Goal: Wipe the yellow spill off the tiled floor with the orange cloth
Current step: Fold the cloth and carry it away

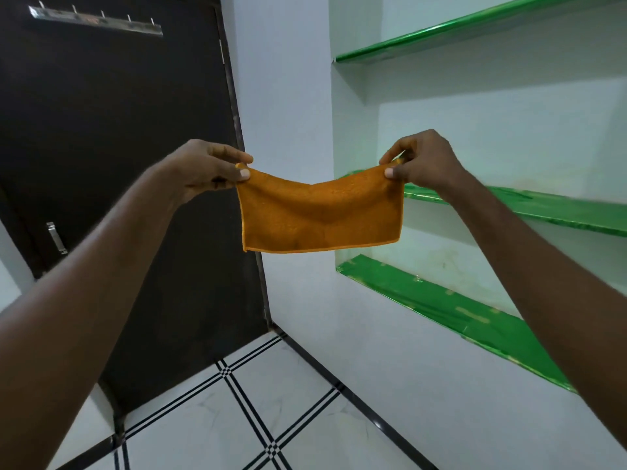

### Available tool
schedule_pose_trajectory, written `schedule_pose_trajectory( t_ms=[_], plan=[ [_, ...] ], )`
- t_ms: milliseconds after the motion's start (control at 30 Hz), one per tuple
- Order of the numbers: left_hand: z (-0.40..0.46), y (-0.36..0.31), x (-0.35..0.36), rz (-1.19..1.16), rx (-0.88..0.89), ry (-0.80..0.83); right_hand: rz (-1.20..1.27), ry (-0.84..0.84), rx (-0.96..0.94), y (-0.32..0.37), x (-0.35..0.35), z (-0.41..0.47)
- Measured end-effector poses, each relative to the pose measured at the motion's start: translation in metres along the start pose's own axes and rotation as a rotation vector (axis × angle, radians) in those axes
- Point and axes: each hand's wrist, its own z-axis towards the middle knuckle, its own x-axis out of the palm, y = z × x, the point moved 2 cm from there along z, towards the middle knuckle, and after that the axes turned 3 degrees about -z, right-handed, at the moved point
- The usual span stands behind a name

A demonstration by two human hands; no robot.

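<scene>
While my left hand (207,167) and right hand (420,159) each pinch a top corner, the folded orange terry cloth (320,215) hangs slack between them, above the white tiled floor (278,401).

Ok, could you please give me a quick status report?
Left hand, right hand: each grip pinching a top corner of orange cloth. Cloth held up, off floor. Spill not in view.

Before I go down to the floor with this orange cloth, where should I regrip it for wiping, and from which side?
The orange cloth hangs doubled, pinched at its top corners by the left hand and right hand; its top edge sags between them. I'd probably take it mid-panel from above, palm flat on the broad face: corner pinches leave the middle slack. No spill shows on the tiled floor.
</scene>
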Motion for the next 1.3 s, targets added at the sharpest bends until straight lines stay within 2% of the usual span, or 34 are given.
schedule_pose_trajectory(
  t_ms=[33, 100, 200, 533, 833, 1067, 1300],
  plan=[
    [-0.001, -0.003, 0.000, 0.129, 0.057, -0.019, -0.091, -0.044, -0.035, 0.001, -0.001, 0.000],
    [-0.002, -0.011, 0.001, 0.351, 0.176, -0.075, -0.118, -0.085, -0.052, 0.000, -0.003, 0.001],
    [0.001, -0.015, 0.000, 0.481, 0.227, -0.120, -0.091, -0.084, -0.031, -0.001, -0.004, 0.001],
    [0.011, -0.003, -0.008, 0.439, 0.231, -0.100, -0.128, -0.090, -0.048, 0.005, -0.008, 0.005],
    [0.005, 0.011, -0.004, 0.143, 0.266, -0.268, 0.005, -0.085, -0.022, 0.002, -0.014, 0.004],
    [-0.003, 0.012, 0.004, 0.261, 0.496, -0.398, -0.088, -0.191, -0.064, 0.004, -0.015, 0.004],
    [-0.001, 0.019, 0.014, 0.436, 0.493, -0.390, -0.118, -0.179, -0.031, -0.001, -0.010, -0.003]
  ],
)
